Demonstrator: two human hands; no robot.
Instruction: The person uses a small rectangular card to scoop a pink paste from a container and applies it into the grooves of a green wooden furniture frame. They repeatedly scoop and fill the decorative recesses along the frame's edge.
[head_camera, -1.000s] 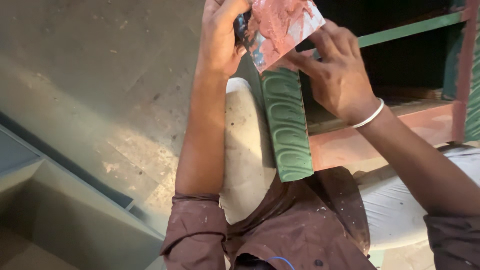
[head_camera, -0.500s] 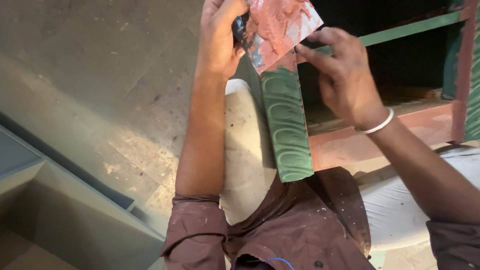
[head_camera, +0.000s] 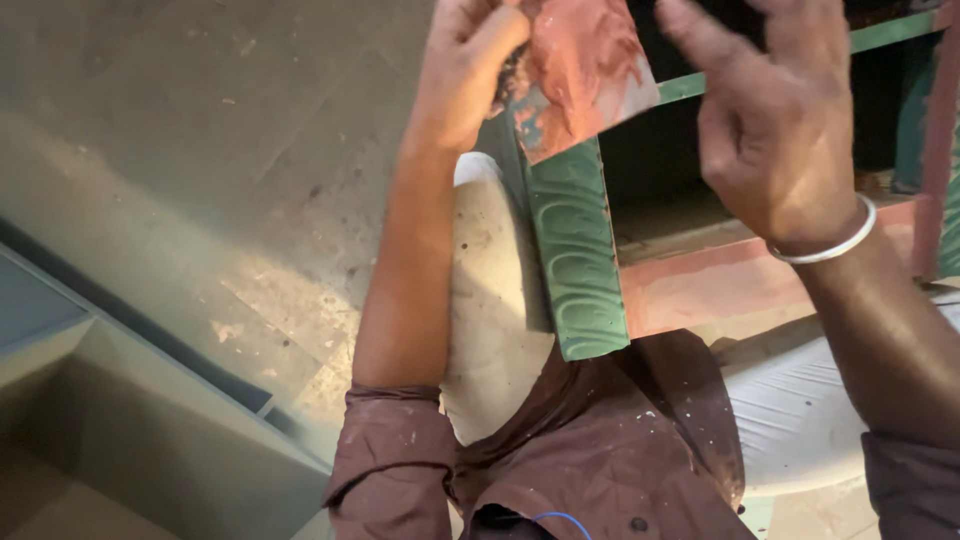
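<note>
Left hand (head_camera: 465, 70) clamped on flat scraper blade (head_camera: 580, 75), blade smeared thick with reddish-pink putty, tilted, held above green carved post (head_camera: 575, 260); right hand (head_camera: 775, 130) loose, fingers half spread, empty, just beside blade, not touching; post ribbed with curved grooves, standing between knees; reddish-painted rail (head_camera: 700, 285) behind; dusty concrete floor (head_camera: 200, 150), sunlit patch.

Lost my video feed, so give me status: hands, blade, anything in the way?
Left hand grips putty-smeared scraper blade. Right hand open, off it. Carved green post below; nothing blocking.
</note>
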